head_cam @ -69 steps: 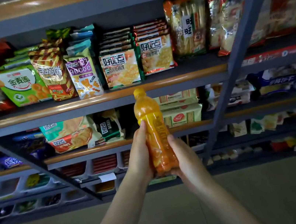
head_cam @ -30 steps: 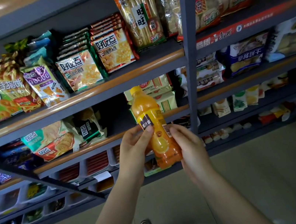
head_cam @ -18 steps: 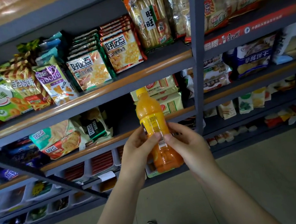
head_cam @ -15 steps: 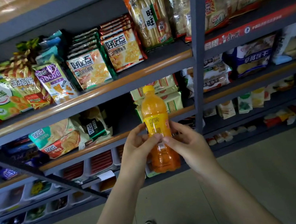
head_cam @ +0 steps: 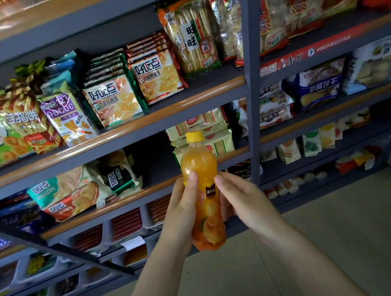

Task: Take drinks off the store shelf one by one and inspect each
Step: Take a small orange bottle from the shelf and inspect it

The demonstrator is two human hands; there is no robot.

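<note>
Presently both grips clasp orange juice bottle upright, L hand & R hand either side, before snack shelf.

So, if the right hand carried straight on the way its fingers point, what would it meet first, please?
The right hand already grips the orange juice bottle; its fingers point up-left, so past the bottle probably the left hand's thumb, though depth is unclear.

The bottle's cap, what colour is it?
Yellow; the cap tops the orange bottle, seen in the head view.
</note>
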